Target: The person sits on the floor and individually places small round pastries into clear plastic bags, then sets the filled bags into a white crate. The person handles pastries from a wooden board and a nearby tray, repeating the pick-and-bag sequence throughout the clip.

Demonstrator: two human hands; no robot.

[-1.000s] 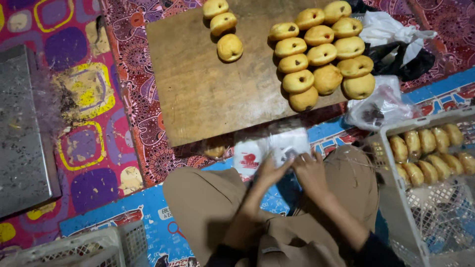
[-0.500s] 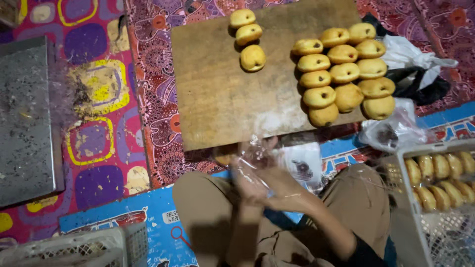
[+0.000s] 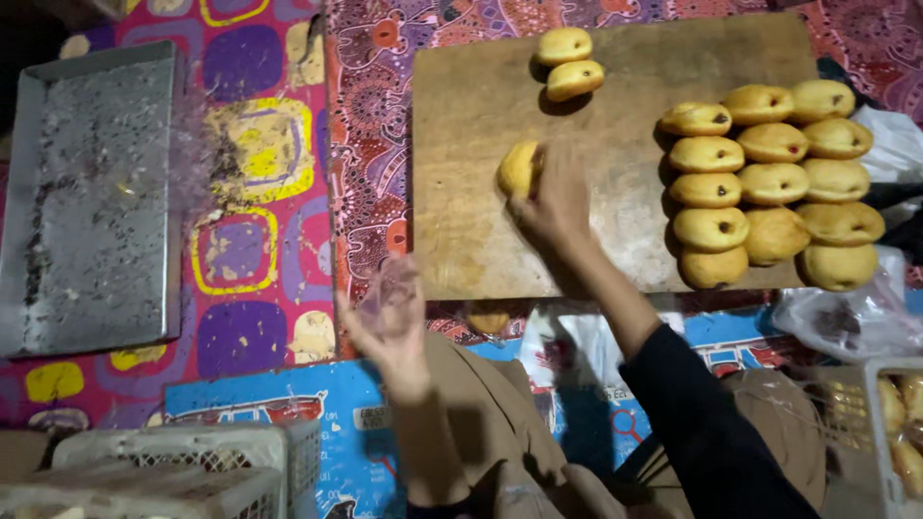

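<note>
Round golden soft bun (image 3: 517, 169) lay on the wooden board (image 3: 481, 115), left of the stacked bun rows (image 3: 769, 183). Right hand (image 3: 556, 197) fingers curled around it. Likely light, squashy; grip sides gently. Left hand (image 3: 389, 327), nearer than the board, pinched a clear plastic bag (image 3: 394, 288).

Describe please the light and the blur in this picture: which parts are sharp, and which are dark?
Head view: the buns on the wooden board are sharp and well lit; the left hand with its clear bag is smeared by motion, the right hand slightly soft; the top left corner and bottom edge fall into shadow; the metal tray looks dull, without glare.
</note>
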